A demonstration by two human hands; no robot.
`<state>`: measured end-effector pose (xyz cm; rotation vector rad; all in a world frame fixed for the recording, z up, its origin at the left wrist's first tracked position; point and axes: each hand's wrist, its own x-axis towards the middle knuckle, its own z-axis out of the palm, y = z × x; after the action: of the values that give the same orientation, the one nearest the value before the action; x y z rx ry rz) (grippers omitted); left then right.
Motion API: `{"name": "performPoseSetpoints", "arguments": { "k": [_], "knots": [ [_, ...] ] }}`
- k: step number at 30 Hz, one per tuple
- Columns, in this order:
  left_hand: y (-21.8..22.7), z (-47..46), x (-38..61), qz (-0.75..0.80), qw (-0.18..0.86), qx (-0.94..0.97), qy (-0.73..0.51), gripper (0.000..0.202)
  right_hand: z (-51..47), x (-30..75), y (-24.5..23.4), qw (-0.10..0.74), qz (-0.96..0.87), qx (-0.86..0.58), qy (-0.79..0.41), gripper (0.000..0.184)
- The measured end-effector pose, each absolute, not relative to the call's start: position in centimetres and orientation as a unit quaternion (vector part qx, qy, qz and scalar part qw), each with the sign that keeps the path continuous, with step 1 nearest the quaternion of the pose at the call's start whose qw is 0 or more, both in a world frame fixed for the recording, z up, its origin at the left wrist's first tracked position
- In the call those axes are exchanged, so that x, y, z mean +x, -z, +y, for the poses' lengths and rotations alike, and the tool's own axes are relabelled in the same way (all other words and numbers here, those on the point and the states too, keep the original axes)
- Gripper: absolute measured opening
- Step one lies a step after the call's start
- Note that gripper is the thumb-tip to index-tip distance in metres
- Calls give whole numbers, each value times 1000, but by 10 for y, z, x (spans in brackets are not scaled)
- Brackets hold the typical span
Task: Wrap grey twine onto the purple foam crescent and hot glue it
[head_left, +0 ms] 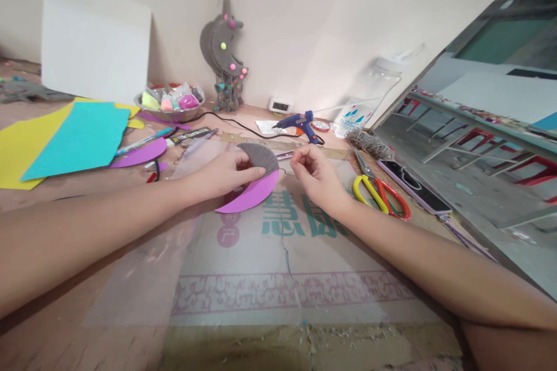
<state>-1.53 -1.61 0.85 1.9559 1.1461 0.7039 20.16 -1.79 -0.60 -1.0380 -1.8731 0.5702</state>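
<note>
My left hand (226, 174) grips a purple crescent (255, 192) of craft sheet, thumb on top, over a plastic sheet. Grey yarn (260, 156) is wound closely round the crescent's upper part, while the lower part shows bare purple. Just to the right, my right hand (315, 177) is closed in a pinch. A thin strand of grey yarn seems to run between the crescent and these fingertips. More of the strand trails down over the printed plastic sheet (243, 261). Part of the crescent is hidden by my left hand.
Scissors (378, 191), a phone (413, 185) and a yarn bundle (369, 144) lie on the right. Behind are a blue glue gun (300, 123), a bottle (369, 95) and a decorated grey moon (221, 52). Coloured sheets (78, 139) and a bowl (169, 114) stand left.
</note>
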Motion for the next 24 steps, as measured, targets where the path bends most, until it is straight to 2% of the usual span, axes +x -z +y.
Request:
{"name": "performPoseSetpoints", "arguments": {
  "k": [9,19,24],
  "knots": [
    [-8,-16,-15,440,391,762,-269,30,-19,203,6,444,-752,-428,-235,2],
    [-8,-16,-16,434,392,768,-262,30,-22,201,-2,426,-762,-450,-187,19],
    [-9,-18,-15,437,407,758,-260,30,-23,203,-3,411,-773,-445,-189,35]
  ]
}}
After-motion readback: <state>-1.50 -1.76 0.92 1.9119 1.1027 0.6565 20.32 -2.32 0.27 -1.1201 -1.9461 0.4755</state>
